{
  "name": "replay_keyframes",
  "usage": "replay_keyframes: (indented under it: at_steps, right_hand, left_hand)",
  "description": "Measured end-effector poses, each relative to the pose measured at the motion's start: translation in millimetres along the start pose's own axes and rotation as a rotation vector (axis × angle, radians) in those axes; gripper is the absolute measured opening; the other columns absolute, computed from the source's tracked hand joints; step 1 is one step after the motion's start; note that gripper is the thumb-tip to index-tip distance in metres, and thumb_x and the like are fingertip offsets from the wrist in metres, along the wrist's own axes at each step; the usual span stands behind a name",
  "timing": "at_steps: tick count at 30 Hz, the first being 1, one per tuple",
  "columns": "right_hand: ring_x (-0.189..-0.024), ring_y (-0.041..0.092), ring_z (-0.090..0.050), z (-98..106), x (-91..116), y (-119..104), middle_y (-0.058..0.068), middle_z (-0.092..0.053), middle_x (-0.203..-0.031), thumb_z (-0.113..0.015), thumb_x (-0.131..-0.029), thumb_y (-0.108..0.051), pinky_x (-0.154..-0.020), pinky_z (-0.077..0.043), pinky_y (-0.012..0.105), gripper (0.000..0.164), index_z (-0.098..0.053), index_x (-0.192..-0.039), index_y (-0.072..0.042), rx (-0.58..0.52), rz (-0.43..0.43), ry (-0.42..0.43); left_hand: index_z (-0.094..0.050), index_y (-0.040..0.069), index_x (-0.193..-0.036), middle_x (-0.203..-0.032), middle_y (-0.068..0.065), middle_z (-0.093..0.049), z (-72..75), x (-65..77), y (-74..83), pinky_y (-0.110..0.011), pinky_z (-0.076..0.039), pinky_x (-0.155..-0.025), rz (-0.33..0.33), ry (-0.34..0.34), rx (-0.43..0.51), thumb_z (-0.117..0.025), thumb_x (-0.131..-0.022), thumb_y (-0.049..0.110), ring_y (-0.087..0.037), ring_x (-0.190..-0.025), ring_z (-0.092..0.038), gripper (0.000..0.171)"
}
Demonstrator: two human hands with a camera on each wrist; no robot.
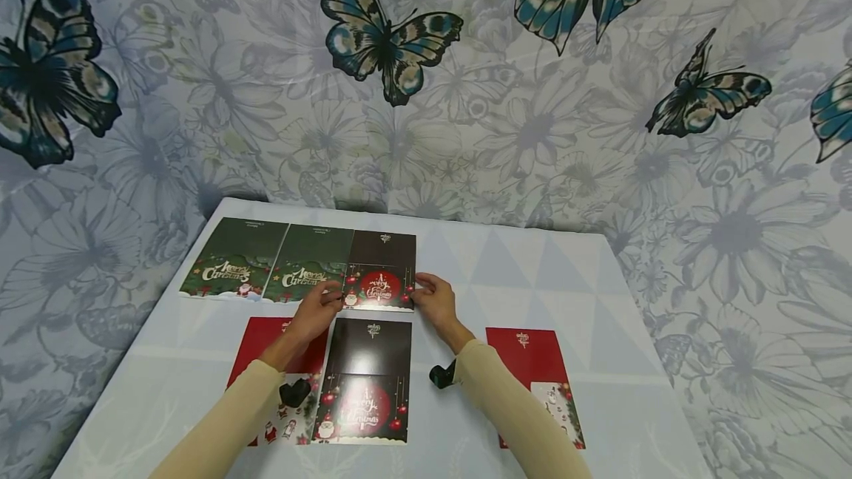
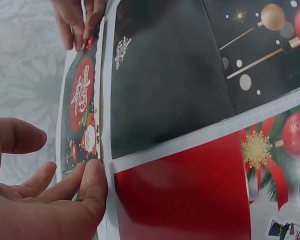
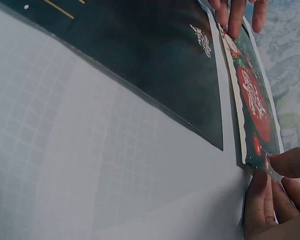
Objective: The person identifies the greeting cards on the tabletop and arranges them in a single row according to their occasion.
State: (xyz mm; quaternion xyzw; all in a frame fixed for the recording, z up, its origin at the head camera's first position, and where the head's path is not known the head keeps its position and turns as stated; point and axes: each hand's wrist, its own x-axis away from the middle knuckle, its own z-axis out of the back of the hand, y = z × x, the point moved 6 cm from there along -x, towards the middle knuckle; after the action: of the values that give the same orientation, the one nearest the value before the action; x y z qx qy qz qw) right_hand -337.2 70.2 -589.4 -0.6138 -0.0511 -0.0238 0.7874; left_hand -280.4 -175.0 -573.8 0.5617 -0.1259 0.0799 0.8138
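Observation:
A dark Christmas greeting card (image 1: 380,250) with a red circle and white lettering lies at the right end of the back row, spread out flat. At its lower left corner, my left hand (image 1: 318,310) pinches the edge between thumb and fingers. My right hand (image 1: 435,305) holds the opposite lower corner, one fingertip on the printed face in the right wrist view. Just below is a matching dark card (image 1: 370,350), its glossy surface catching light. Beneath my left forearm, a red card (image 1: 259,338) is partly covered.
Two green "Merry Christmas" cards (image 1: 234,253) continue the back row to the left. Another red card (image 1: 522,353) lies at the right, partly behind my right sleeve. The pale patterned table (image 1: 626,390) meets a butterfly-print backdrop (image 1: 519,139) at its far edge.

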Motion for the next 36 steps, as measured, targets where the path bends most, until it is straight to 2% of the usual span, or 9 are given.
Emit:
replay_keyframes:
  at_steps: [10,17,21,26,30,36]
  right_hand:
    - [-0.105,0.038,-0.069,-2.5,4.0,-1.1,0.027,-0.066,-0.125,-0.065,-0.083,0.009,-0.078,-0.056,0.021,0.045,-0.060,-0.128,0.012,-0.009,0.037,-0.035]
    - [-0.105,0.032,-0.070,-2.3,4.8,2.2,0.024,-0.066,-0.127,-0.066,-0.083,0.006,-0.080,-0.056,0.022,0.046,-0.061,-0.129,0.009,0.011,0.016,-0.033]
    - [-0.110,0.034,-0.068,0.1,6.4,1.6,0.024,-0.065,-0.129,-0.066,-0.085,0.005,-0.087,-0.057,0.027,0.046,-0.060,-0.130,0.009,0.017,0.022,-0.050]
    - [-0.114,0.035,-0.067,8.3,11.8,0.6,0.024,-0.064,-0.131,-0.066,-0.089,0.003,-0.092,-0.057,0.034,0.042,-0.060,-0.130,0.009,0.049,0.034,-0.083]
    - [-0.114,0.033,-0.067,16.8,14.1,3.5,0.021,-0.065,-0.131,-0.065,-0.091,0.001,-0.092,-0.057,0.034,0.040,-0.061,-0.130,0.006,0.072,0.020,-0.091]
    - [-0.111,0.032,-0.068,21.7,29.2,-5.7,0.025,-0.063,-0.132,-0.064,-0.093,-0.001,-0.089,-0.058,0.034,0.039,-0.059,-0.131,0.007,0.041,0.004,-0.164]
  left_hand:
    - [-0.037,-0.002,-0.146,-0.149,-0.032,-0.043,2.4,3.5,-1.9,-0.056,-0.042,-0.108,-0.013,-0.005,0.025,-0.045,-0.102,0.007,-0.045,-0.135,-0.048,0.045]
    - [-0.037,-0.002,-0.146,-0.150,-0.031,-0.042,1.7,5.2,-4.0,-0.057,-0.041,-0.110,-0.002,-0.009,0.036,-0.044,-0.102,0.006,-0.044,-0.137,-0.046,0.045]
    - [-0.038,-0.003,-0.146,-0.150,-0.031,-0.043,3.4,6.8,-3.2,-0.057,-0.042,-0.109,-0.018,-0.006,0.035,-0.044,-0.102,0.006,-0.045,-0.136,-0.047,0.045]
    - [-0.039,-0.004,-0.146,-0.147,-0.030,-0.047,14.4,12.5,-2.1,-0.051,-0.047,-0.105,-0.047,0.022,0.025,-0.044,-0.102,0.005,-0.045,-0.134,-0.048,0.045]
    - [-0.040,-0.006,-0.145,-0.144,-0.031,-0.049,25.0,16.5,-3.3,-0.046,-0.050,-0.100,-0.067,0.042,0.023,-0.045,-0.102,0.003,-0.045,-0.131,-0.051,0.044]
    - [-0.044,-0.003,-0.143,-0.140,-0.030,-0.054,34.1,24.9,-8.2,-0.050,-0.052,-0.100,-0.077,0.025,0.020,-0.047,-0.102,0.003,-0.042,-0.121,-0.060,0.042]
